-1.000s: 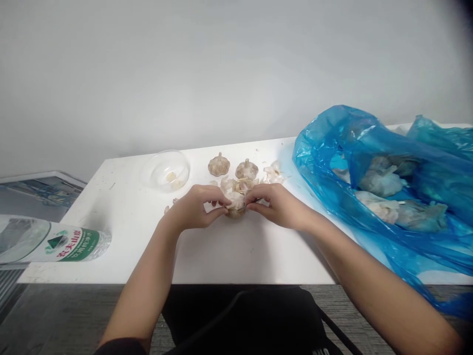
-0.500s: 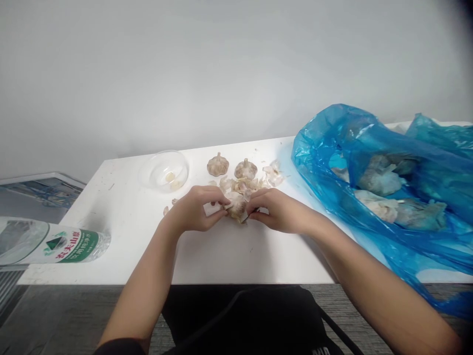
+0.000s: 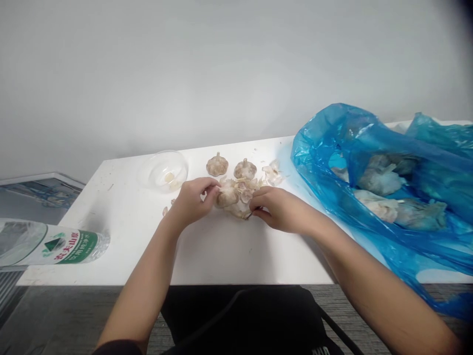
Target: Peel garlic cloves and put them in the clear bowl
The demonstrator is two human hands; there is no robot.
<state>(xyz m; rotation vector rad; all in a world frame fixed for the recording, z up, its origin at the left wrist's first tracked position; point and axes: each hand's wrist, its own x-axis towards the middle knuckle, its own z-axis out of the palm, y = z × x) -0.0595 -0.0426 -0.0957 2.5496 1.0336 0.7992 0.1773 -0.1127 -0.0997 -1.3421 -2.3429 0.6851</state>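
Observation:
A garlic bulb (image 3: 233, 198), partly broken open, rests on the white table (image 3: 221, 246) between my hands. My left hand (image 3: 194, 199) grips its left side with curled fingers. My right hand (image 3: 275, 207) pinches the papery skin on its right side. Two whole garlic bulbs (image 3: 218, 165) (image 3: 245, 169) stand just behind. Loose skins (image 3: 272, 172) lie to their right.
A clear bowl (image 3: 164, 170) with a few peeled cloves sits at the back left. A blue plastic bag (image 3: 388, 187) holding more garlic spreads over the table's right side. A water bottle (image 3: 48, 246) lies on its side at the left edge.
My left hand has shifted up and back with its part of the bulb, and the bulb has spread wider apart between the hands. My right hand has hardly moved.

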